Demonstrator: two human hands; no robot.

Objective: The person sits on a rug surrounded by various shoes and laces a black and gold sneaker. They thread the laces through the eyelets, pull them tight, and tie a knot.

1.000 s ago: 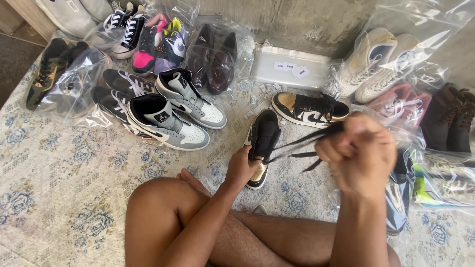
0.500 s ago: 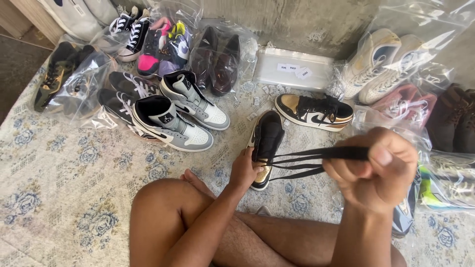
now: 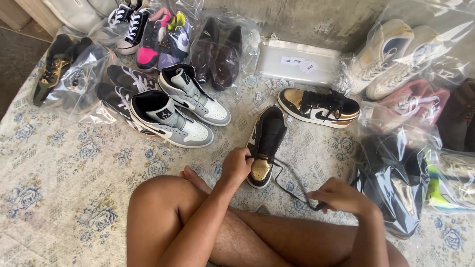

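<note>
Centrally, both hands (image 3: 236, 165) grip sneaker (image 3: 265, 143) and lace (image 3: 292, 185)

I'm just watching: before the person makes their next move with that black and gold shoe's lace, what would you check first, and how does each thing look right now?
1. Left hand steadies the black and gold shoe at its toe end: ok.
2. Right hand grips the black lace: ok.
3. Lace pulled taut: not ok, it sags in a loop.
4. Lace threaded through every eyelet: cannot tell.
5. Matching shoe close by on the patterned cloth: ok.
</note>
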